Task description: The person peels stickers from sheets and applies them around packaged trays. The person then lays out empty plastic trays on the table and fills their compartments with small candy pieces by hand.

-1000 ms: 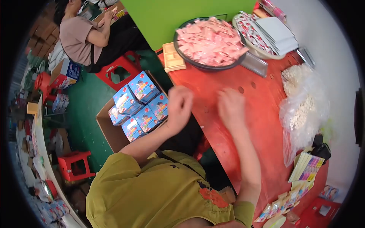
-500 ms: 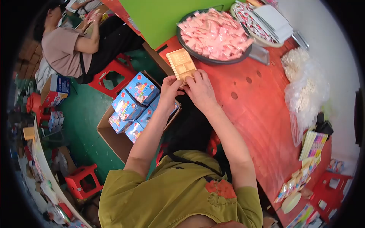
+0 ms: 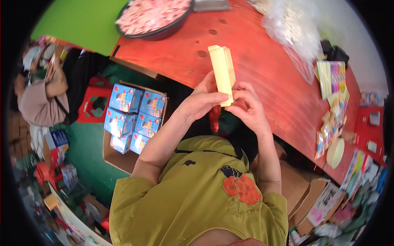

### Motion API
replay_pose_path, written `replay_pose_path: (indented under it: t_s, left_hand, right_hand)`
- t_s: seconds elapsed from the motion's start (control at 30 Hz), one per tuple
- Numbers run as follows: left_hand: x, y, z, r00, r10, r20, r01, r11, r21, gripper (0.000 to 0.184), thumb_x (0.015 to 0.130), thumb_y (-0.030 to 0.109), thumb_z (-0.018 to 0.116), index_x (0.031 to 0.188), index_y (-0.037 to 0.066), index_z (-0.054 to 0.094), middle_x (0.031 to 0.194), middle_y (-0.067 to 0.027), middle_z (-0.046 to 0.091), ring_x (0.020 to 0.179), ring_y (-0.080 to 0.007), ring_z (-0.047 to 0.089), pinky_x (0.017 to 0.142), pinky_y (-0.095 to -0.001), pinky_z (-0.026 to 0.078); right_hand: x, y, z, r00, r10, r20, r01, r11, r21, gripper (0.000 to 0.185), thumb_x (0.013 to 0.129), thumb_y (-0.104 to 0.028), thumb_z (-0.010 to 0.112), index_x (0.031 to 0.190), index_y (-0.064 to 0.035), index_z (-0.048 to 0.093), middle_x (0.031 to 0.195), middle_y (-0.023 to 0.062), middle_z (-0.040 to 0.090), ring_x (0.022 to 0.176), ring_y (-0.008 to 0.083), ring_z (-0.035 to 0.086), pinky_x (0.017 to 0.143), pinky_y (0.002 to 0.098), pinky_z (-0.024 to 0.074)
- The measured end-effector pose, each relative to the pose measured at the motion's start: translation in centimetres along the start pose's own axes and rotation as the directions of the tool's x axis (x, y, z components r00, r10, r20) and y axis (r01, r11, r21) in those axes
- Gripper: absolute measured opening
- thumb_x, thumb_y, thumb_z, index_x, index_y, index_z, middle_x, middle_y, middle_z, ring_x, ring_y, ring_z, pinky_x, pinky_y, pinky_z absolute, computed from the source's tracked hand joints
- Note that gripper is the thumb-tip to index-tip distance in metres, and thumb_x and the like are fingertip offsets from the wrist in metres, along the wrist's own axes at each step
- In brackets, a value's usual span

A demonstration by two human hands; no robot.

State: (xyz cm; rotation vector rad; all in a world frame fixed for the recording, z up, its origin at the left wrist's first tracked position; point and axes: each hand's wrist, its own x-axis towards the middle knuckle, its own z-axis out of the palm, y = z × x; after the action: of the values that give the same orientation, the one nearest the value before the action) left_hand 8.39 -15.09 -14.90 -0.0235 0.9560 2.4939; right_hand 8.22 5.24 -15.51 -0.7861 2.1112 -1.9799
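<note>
A pale yellow compartment tray (image 3: 223, 76) is held up in front of me at the table's edge, turned so that mostly its narrow side shows. My left hand (image 3: 202, 98) is closed round its lower left part, with the thumb across the near side. My right hand (image 3: 248, 107) has its fingers bent and pinched at the tray's lower right corner. The inside of the tray is mostly turned away from view.
The red table (image 3: 262, 69) bears a dark basin (image 3: 164, 30) of pink packets, a clear plastic bag (image 3: 293, 28) and printed sheets (image 3: 330, 78). At left a carton (image 3: 113, 153) holds several blue boxes (image 3: 126, 98). Beyond it a co-worker (image 3: 45, 96) sits near a red stool (image 3: 96, 102).
My view has swung to the right. The tray has turned from showing its compartments to showing its side, and my hands have shifted their hold on it.
</note>
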Motion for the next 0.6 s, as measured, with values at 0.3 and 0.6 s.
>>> replay_pose_path:
  t_s: [0.3,0.6]
  left_hand:
    - [5.4,-6.0,6.1,0.989,-0.052,0.137,0.011,0.957,0.288,0.092,0.079,-0.003,0.077,0.155,0.009,0.026,0.147,-0.0114,0.044,0.134,-0.0246,0.049,0.106,-0.0399,0.048]
    - [7.0,-8.0,7.3,0.972,-0.155,0.176,0.068,0.905,0.420,0.098,0.077,0.003,0.083,0.155,0.008,0.024,0.150,-0.0118,0.042,0.138,-0.0261,0.044,0.112,-0.0435,0.041]
  right_hand:
    - [-4.7,-4.4,-4.4,0.847,0.283,-0.449,-0.274,0.958,0.087,0.017,0.097,-0.004,0.064,0.114,-0.0015,0.062,0.105,0.0010,0.058,0.099,0.0083,0.054,0.088,0.0225,0.0471]
    - [-7.4,-2.4,-6.9,0.818,0.085,-0.568,-0.198,0.970,-0.140,0.008,0.092,-0.008,0.072,0.094,-0.0002,0.071,0.093,0.0033,0.059,0.088,0.0124,0.055,0.077,0.0257,0.0445]
